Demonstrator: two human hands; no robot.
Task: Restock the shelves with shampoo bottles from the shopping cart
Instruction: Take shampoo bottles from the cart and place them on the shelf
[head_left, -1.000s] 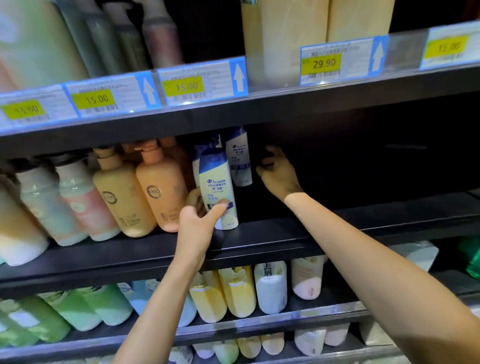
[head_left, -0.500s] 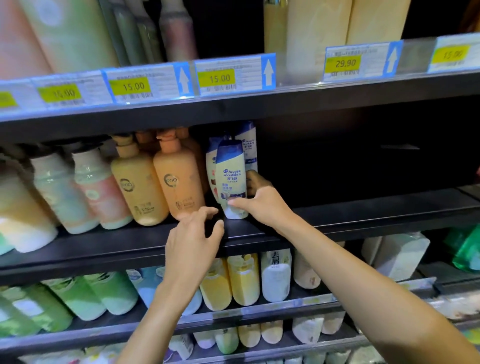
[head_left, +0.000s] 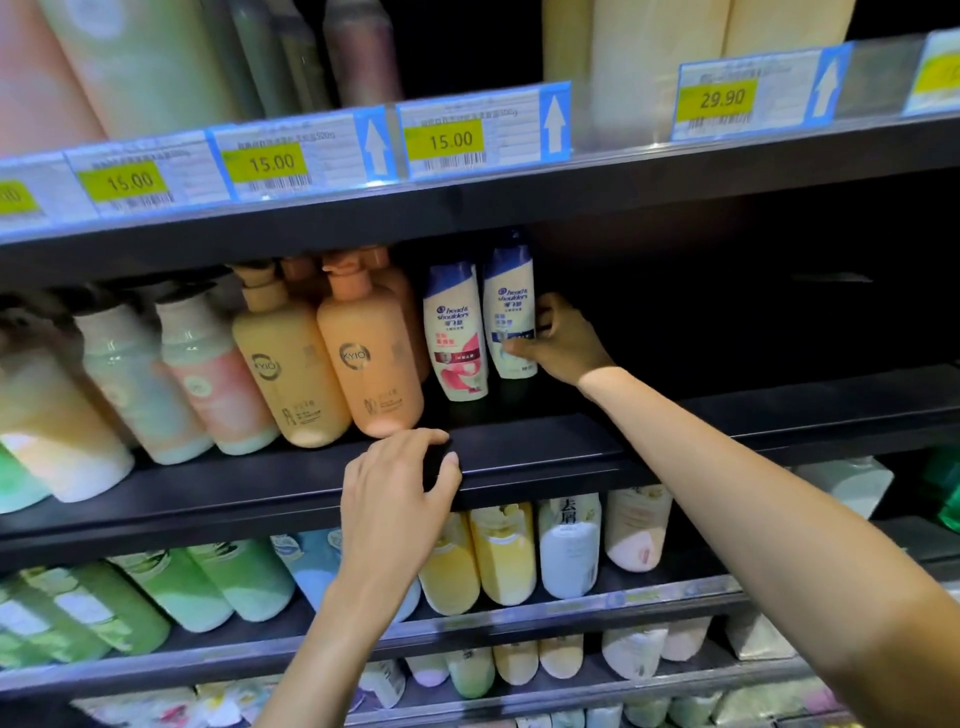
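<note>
Two white shampoo bottles with blue caps stand upright on the black middle shelf (head_left: 545, 460). The right bottle (head_left: 508, 301) has a blue label, and my right hand (head_left: 563, 345) grips it from its right side, thumb across the front. Just left of it stands the bottle with a pink label (head_left: 454, 338), untouched. My left hand (head_left: 400, 480) rests on the shelf's front edge below the bottles, fingers curled over the lip and holding no bottle. The shopping cart is out of view.
Orange pump bottles (head_left: 374, 358) and pastel bottles (head_left: 208, 374) fill the shelf to the left. Right of my hand the shelf is dark and bare (head_left: 753, 322). Price tags (head_left: 483, 137) line the shelf above. Yellow, white and green bottles (head_left: 501, 556) sit below.
My right hand has slid the blue-label bottle to the right, uncovering the pink-label bottle behind it. My left hand has dropped from the bottle to the shelf edge.
</note>
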